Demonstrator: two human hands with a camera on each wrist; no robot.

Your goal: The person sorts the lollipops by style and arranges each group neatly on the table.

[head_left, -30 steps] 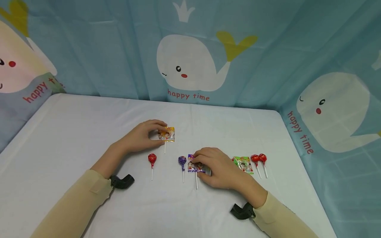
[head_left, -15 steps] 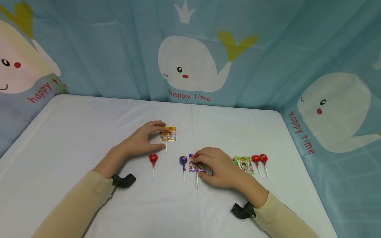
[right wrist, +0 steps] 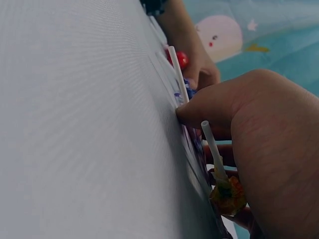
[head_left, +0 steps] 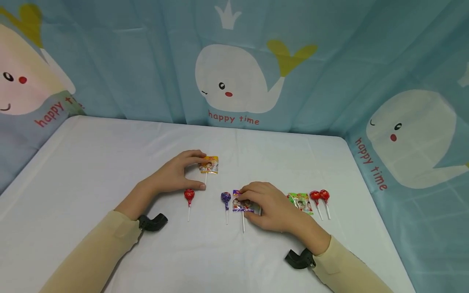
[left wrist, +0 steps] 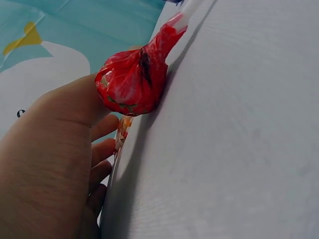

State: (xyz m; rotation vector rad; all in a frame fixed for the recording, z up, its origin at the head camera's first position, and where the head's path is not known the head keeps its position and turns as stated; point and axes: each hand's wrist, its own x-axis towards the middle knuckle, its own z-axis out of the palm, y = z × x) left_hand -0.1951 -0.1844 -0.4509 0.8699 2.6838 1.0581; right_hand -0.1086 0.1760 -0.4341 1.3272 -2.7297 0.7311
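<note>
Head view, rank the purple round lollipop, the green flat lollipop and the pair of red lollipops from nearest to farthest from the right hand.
From the right hand:
1. Green flat lollipop, just beside the hand's right edge.
2. Purple round lollipop, on its left, past the purple flat lollipop it holds.
3. Pair of red lollipops, far right.

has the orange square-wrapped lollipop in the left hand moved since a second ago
Yes. The orange square-wrapped lollipop has slid slightly right, away from the round red-wrapped lollipop lying on the white table; the left hand holds it.
</note>
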